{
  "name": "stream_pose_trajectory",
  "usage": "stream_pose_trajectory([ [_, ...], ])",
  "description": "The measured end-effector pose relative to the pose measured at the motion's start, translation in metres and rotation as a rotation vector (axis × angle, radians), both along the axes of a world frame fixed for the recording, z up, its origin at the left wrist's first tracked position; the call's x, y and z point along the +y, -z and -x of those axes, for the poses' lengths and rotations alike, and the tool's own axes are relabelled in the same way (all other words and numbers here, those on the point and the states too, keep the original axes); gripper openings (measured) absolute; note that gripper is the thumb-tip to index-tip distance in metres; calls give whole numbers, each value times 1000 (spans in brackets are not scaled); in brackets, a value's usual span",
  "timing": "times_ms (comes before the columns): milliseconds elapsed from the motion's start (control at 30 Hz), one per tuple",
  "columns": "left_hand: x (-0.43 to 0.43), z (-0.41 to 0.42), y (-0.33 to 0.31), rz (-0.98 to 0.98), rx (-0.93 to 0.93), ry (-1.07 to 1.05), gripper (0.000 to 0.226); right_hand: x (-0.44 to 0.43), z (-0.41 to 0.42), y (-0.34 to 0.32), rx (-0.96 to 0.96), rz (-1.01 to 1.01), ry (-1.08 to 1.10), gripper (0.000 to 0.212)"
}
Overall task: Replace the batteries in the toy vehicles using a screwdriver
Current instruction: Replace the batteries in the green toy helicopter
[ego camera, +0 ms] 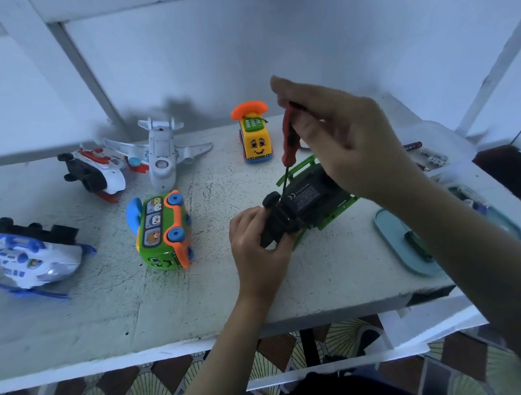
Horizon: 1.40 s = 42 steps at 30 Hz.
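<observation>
While the left hand grips the upturned green vehicle, right hand holds red screwdriver at its underside — cover apparently unopened, five other toys untouched

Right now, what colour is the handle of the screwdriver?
Red, with a black cap; the screwdriver is held in the right hand, head view.

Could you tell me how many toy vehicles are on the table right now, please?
6: blue helicopter far left, red helicopter and white plane at the back, green bus centre, yellow phone car behind, green vehicle held upturned. The arms may hide others.
</observation>
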<state>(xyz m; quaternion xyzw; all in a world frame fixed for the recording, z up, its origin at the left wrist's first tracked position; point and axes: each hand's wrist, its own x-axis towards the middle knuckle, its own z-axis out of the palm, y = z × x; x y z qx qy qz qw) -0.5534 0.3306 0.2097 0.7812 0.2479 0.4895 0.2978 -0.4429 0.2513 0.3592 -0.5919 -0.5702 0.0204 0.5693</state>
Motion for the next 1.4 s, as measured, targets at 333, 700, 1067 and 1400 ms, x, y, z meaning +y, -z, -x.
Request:
stream_pose_trajectory([
  [333,1,0,1,10,4,-5,43,-1,-2,0,-184,10,236,29],
  [700,0,0,-2,6,-10,4,44,-2,3,-5,3,-8,126,29],
  [1067,0,0,-1,-4,-13,13,43,-4,3,-8,148,-4,-30,37],
  [1400,2,-1,0,0,-13,-2,41,-18,-25,3,-499,203,366,50],
])
